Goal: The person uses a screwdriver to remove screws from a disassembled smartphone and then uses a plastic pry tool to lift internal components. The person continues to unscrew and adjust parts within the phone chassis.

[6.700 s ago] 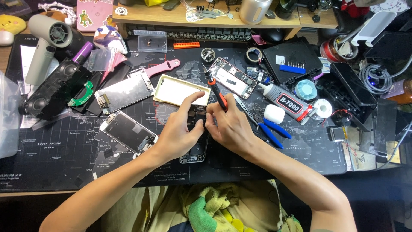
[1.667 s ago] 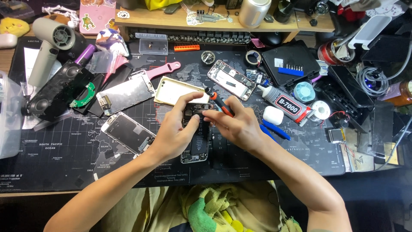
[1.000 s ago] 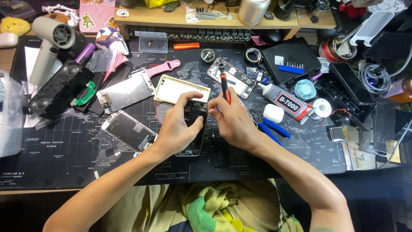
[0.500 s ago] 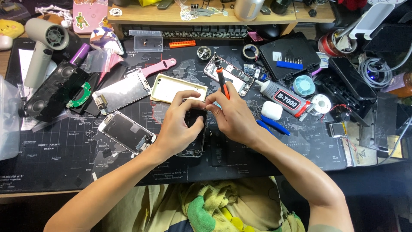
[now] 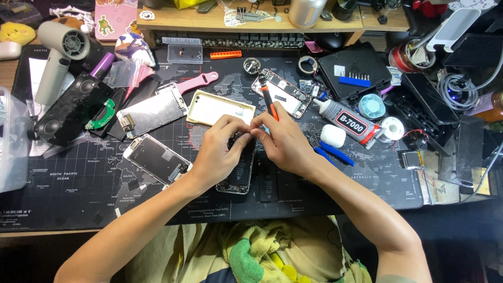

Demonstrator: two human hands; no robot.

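Cluttered bench (image 5: 68, 222) under a black work mat printed with a pale world map (image 5: 78, 181), backed by a low wooden shelf (image 5: 209, 18) loaded with small items. On the mat's left: a cream hair dryer (image 5: 60, 52), a black opened device shell with a green circuit part (image 5: 73, 110), two stripped silver phone screen assemblies (image 5: 152, 111) (image 5: 157, 159) and a pink watch strap (image 5: 191, 84). At centre rear: a cream-gold phone back cover (image 5: 220, 107), lying flat just beyond the hands, and an opened phone frame with bare circuitry (image 5: 283, 93). To the right: a grey tube of glue with a red and black label (image 5: 348, 120), a white earbud case (image 5: 332, 135), a blue plastic pry tool (image 5: 335, 153), a black case of screwdriver bits (image 5: 353, 71) and a tangle of grey cable (image 5: 458, 89).

Both forearms reaching in from the lower edge, converging at mat centre. Left hand (image 5: 220, 152) curled over the top of a dark opened smartphone body (image 5: 238, 170), fingers bent and pinched at its upper edge, pinning it flat on the mat. Right hand (image 5: 283, 141) closed beside it, fingertips touching those of the left, gripping an orange-and-black screwdriver (image 5: 268, 102) that stands out above the knuckles. Phone body lying at mat centre, mostly covered by the left hand, lower end showing near the left wrist.
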